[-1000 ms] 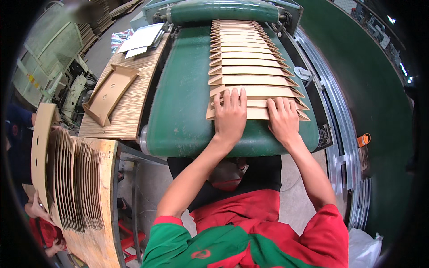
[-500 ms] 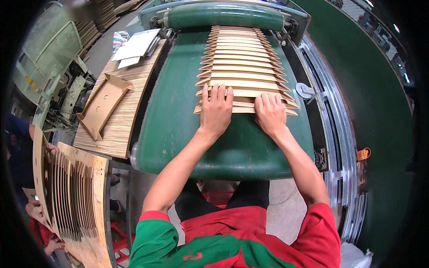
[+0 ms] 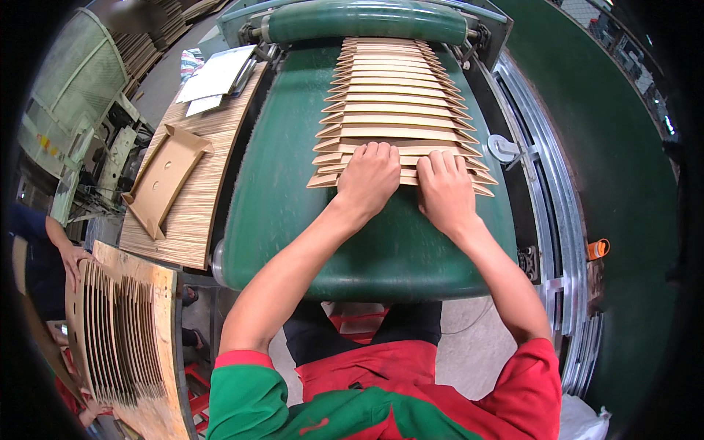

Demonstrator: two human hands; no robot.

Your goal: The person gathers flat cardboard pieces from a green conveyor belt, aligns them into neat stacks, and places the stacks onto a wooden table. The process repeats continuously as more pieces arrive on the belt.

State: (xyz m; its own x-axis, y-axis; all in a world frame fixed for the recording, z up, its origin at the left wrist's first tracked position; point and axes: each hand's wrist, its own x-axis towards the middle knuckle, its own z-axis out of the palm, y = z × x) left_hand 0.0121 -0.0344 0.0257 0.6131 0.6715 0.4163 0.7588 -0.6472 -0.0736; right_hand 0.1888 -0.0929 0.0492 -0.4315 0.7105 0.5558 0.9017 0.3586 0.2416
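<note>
A row of overlapping folded brown cardboard pieces (image 3: pixel 400 97) runs along the green conveyor belt (image 3: pixel 286 132) toward the roller at the far end. At the near end of the row, my left hand (image 3: pixel 372 178) has its fingers curled over the edges of the nearest folded pieces. Close beside it on the right, my right hand (image 3: pixel 447 192) grips the same pieces, its knuckles bent over them. My thumbs and the parts of the cardboard beneath my palms are hidden. The pieces' pointed folded ends stick out on both sides of my hands.
A green roller (image 3: pixel 367 25) spans the belt's far end. On a wooden side table (image 3: pixel 169 238) lie a cardboard tray (image 3: pixel 167 174) and white sheets (image 3: pixel 218 75). At lower left, a co-worker's hand (image 3: pixel 72 258) touches cardboard pieces standing on a board. Metal rails line the right side.
My left hand has slid right, nearer to my right hand, which has lowered slightly. The nearest cardboard pieces have spread a little sideways. At left, a co-worker's hand has come onto the standing pieces.
</note>
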